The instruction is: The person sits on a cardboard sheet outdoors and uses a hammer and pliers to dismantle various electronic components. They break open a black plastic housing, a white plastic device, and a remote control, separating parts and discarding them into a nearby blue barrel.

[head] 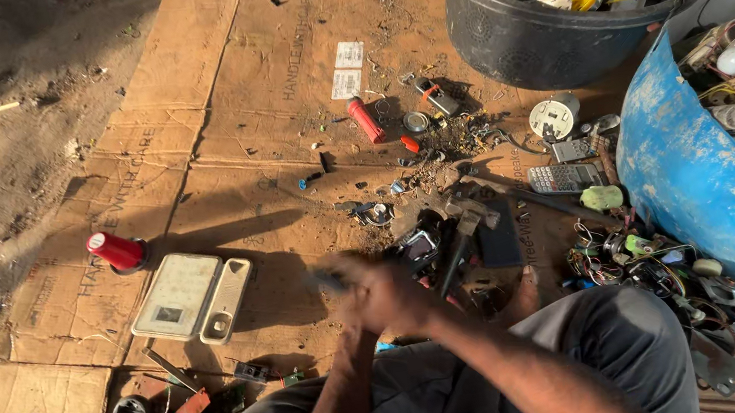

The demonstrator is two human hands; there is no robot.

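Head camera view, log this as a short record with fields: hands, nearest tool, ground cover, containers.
hands: both hands clasped together over a small dark item, blurred, so which hand is which cannot be told
nearest tool: hammer lying just beside them
ground cover: flattened cardboard on dirt
containers: black tub and blue drum, both full of scrap electronics

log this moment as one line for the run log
hands: clasped together over cardboard, contents blurred | nearest: hammer | left: beige flat device | right: blue drum of scrap electronics
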